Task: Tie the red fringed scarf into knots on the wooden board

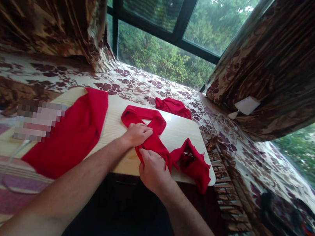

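A red scarf (154,141) lies looped on the light wooden board (114,107), its two ends crossing below the loop. My left hand (138,135) is closed on the scarf at the crossing. Lower and to the right, my right hand (152,168) grips the scarf's lower part near the fringe, its fingers partly hidden. Beside it on the right sits a crumpled fringed red cloth (195,163). A large folded red cloth (75,133) covers the left part of the board and hangs over its near edge.
Another red cloth (173,107) is bunched behind the board on the floral cover (133,84). A blurred-out object with a cable is at the left. A small white lamp (247,105) stands at the back right, and a dark bag (287,220) lies at the right.
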A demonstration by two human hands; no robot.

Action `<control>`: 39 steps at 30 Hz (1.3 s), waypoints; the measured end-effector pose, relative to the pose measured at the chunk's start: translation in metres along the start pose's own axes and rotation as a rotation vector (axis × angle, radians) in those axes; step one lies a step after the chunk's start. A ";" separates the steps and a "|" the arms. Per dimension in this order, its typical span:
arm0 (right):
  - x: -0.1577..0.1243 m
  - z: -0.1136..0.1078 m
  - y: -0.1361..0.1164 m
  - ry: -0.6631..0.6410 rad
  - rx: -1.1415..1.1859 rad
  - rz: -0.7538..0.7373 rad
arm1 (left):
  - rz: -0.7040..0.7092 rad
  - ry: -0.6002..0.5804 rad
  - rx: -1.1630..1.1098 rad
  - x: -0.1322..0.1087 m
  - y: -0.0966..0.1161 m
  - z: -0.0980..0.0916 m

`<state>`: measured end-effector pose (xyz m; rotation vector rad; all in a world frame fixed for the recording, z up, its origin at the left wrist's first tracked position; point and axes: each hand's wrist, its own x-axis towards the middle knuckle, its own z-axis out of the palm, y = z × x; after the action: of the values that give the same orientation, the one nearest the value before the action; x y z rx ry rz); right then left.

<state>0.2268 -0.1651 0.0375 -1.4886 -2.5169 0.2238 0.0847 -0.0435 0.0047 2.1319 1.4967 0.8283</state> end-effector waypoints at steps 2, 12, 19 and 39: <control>0.001 -0.001 -0.004 0.005 0.031 0.007 | 0.025 -0.062 0.004 0.006 -0.008 -0.003; 0.002 -0.006 -0.007 -0.156 0.405 -0.171 | 0.115 -0.147 0.038 0.008 -0.030 -0.002; -0.013 -0.014 -0.021 -0.247 0.374 -0.283 | 0.077 -0.136 0.004 0.004 -0.032 -0.001; 0.061 -0.038 0.081 -0.165 -0.044 0.055 | 0.149 -0.203 0.131 -0.006 -0.032 -0.005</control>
<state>0.2763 -0.0724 0.0616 -1.6202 -2.6250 0.3139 0.0576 -0.0381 -0.0133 2.3670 1.3340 0.5546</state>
